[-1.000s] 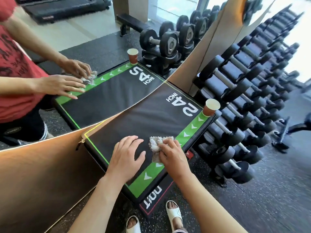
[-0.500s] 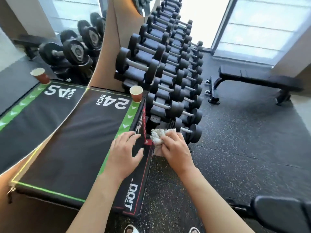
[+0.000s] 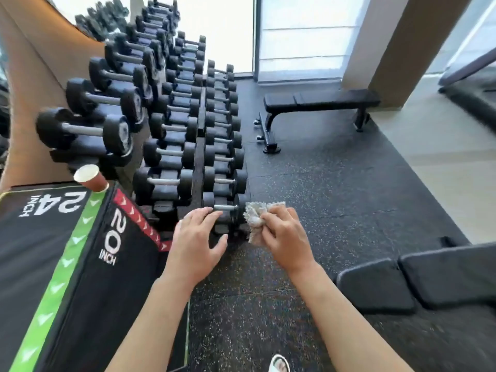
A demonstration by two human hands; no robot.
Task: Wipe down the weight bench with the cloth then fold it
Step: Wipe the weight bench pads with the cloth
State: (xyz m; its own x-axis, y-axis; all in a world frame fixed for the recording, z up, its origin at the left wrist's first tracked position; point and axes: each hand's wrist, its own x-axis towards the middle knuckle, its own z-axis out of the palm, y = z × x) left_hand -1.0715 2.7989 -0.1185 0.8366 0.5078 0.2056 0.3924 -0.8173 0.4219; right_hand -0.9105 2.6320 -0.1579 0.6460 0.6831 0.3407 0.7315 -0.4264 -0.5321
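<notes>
Fingers of right hand pinch cloth; box reads "24 INCH", "20 INCH".

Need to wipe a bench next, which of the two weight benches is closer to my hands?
The weight bench at lower right, pads beside your right arm. The other bench stands far off by the pillar.

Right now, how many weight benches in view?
2. One bench stands whole on the far floor by the pillar; another bench is cut off by the right edge, near the right hand gripping the cloth.
</notes>
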